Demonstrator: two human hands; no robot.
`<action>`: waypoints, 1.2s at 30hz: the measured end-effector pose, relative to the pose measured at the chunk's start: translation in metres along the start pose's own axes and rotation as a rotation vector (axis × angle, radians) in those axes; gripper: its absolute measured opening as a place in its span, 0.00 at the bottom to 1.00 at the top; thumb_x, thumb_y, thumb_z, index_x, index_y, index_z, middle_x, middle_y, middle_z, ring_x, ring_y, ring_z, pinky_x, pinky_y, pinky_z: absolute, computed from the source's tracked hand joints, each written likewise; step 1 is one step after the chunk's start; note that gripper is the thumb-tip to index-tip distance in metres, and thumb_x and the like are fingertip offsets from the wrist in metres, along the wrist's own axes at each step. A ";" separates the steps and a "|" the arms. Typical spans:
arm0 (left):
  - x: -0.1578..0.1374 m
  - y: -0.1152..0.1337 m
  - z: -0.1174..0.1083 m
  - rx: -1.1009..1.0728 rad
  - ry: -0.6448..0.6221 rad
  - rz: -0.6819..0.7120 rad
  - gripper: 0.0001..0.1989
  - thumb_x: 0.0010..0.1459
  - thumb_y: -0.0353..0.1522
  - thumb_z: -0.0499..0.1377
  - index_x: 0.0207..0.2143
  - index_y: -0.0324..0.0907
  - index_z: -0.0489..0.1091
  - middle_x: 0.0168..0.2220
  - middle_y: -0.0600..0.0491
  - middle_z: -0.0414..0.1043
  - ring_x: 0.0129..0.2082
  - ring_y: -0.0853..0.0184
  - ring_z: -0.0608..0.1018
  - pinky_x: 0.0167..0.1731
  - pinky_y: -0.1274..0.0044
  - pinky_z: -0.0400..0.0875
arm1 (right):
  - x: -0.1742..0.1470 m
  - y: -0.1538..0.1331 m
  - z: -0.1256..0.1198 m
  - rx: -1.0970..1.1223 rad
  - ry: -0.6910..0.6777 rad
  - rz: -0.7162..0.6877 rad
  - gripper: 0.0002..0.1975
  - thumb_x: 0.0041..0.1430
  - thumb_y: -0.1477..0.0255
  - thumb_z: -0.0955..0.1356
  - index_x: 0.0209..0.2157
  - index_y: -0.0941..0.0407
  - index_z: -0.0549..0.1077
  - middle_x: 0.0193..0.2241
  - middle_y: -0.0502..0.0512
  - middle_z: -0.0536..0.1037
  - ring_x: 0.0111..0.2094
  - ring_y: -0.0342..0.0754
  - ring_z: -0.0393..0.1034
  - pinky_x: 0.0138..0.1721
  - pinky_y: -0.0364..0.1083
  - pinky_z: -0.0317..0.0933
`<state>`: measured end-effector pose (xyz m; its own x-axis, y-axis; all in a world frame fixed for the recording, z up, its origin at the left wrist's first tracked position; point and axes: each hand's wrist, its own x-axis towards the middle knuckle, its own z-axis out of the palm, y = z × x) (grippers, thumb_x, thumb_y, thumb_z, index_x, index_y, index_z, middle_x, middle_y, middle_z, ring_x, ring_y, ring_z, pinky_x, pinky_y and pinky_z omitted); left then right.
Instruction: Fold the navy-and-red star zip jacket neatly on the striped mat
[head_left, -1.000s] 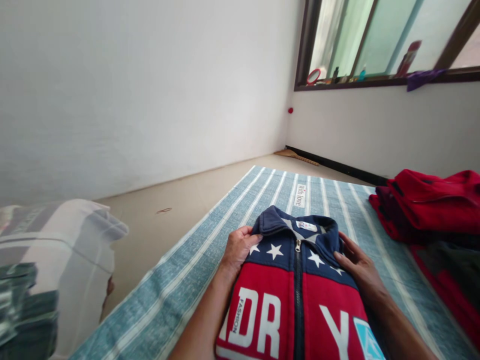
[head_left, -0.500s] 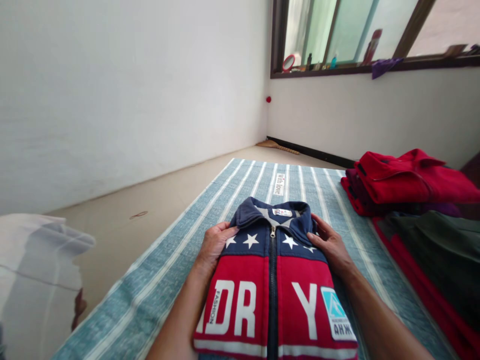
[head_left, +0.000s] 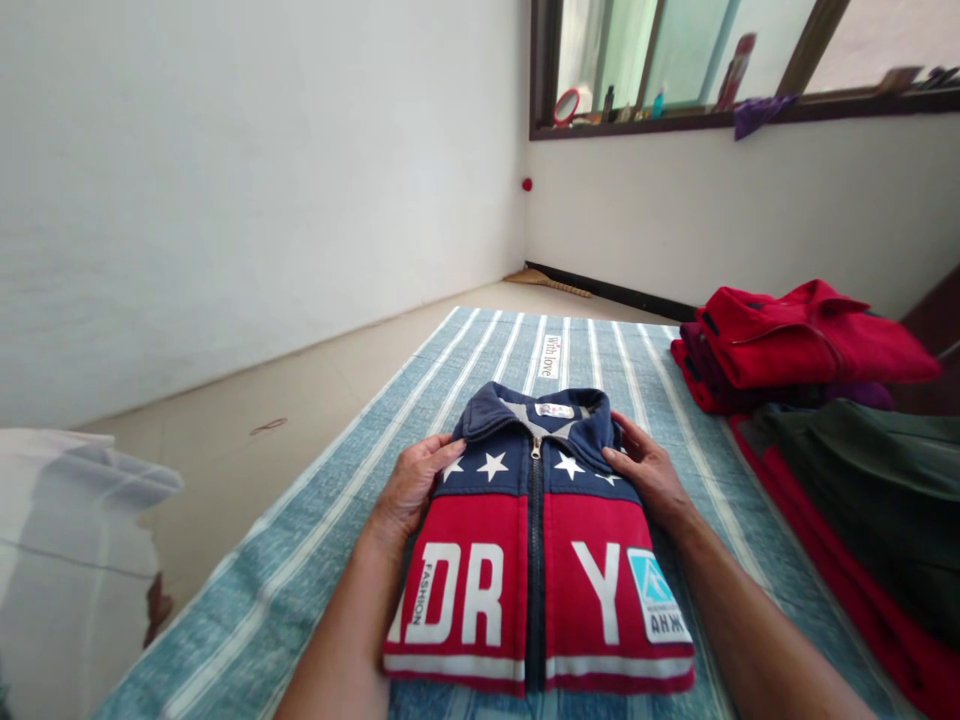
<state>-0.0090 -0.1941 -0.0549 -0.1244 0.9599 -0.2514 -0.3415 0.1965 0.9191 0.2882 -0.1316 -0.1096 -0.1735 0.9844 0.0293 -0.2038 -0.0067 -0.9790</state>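
Note:
A folded zip-up jacket (head_left: pixel 480 520), red below and navy with white stars above, lies front side up on a blue-and-white striped cloth (head_left: pixel 337 480). Its collar points away from me and the zipper runs shut down the middle. My left hand (head_left: pixel 420 475) grips the jacket's left shoulder edge, thumb on top and fingers out of sight at the side. On the opposite shoulder, just beside the collar, my right hand (head_left: pixel 649 470) holds in the same way, its thumb pressing the navy fabric.
Folded red garments (head_left: pixel 817 335) are stacked at the right, with dark green folded clothes (head_left: pixel 870 490) nearer me. White fabric (head_left: pixel 75 540) hangs at the left. A broom (head_left: pixel 551 280) lies by the far corner. Small items, including a round mirror (head_left: pixel 566 106), line the window sill.
The view has shifted slightly, so the jacket's lower hem now shows fully against the striped cloth. Both hands keep the same hold at the shoulders.

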 end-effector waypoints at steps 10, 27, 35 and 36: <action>-0.006 0.004 -0.007 0.078 -0.142 -0.091 0.15 0.49 0.33 0.67 0.39 0.35 0.72 0.32 0.48 0.79 0.28 0.63 0.80 0.31 0.74 0.76 | 0.000 0.001 -0.001 -0.008 0.003 0.004 0.40 0.44 0.61 0.77 0.59 0.51 0.64 0.55 0.57 0.71 0.53 0.61 0.67 0.53 0.57 0.63; -0.003 0.000 -0.005 0.077 -0.115 -0.088 0.19 0.46 0.28 0.69 0.41 0.33 0.70 0.35 0.43 0.79 0.29 0.61 0.81 0.33 0.73 0.77 | -0.001 0.002 -0.001 0.011 0.000 0.004 0.39 0.44 0.62 0.77 0.58 0.51 0.65 0.51 0.57 0.75 0.52 0.60 0.69 0.50 0.56 0.65; -0.006 0.002 -0.002 0.097 -0.108 -0.077 0.18 0.48 0.28 0.67 0.42 0.33 0.70 0.35 0.43 0.79 0.30 0.61 0.81 0.33 0.73 0.77 | 0.000 0.003 -0.003 -0.008 -0.004 -0.007 0.37 0.46 0.63 0.77 0.58 0.49 0.65 0.53 0.55 0.73 0.52 0.59 0.68 0.51 0.54 0.64; -0.006 0.002 -0.002 0.100 -0.109 -0.079 0.18 0.48 0.28 0.67 0.42 0.33 0.70 0.35 0.43 0.79 0.30 0.61 0.81 0.33 0.73 0.77 | 0.000 0.003 -0.003 -0.007 -0.005 -0.007 0.37 0.46 0.63 0.77 0.58 0.49 0.65 0.53 0.55 0.73 0.52 0.58 0.68 0.51 0.54 0.64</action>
<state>-0.0110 -0.2003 -0.0519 0.0031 0.9556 -0.2947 -0.2515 0.2860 0.9247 0.2901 -0.1308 -0.1131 -0.1773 0.9834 0.0374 -0.1982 0.0016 -0.9802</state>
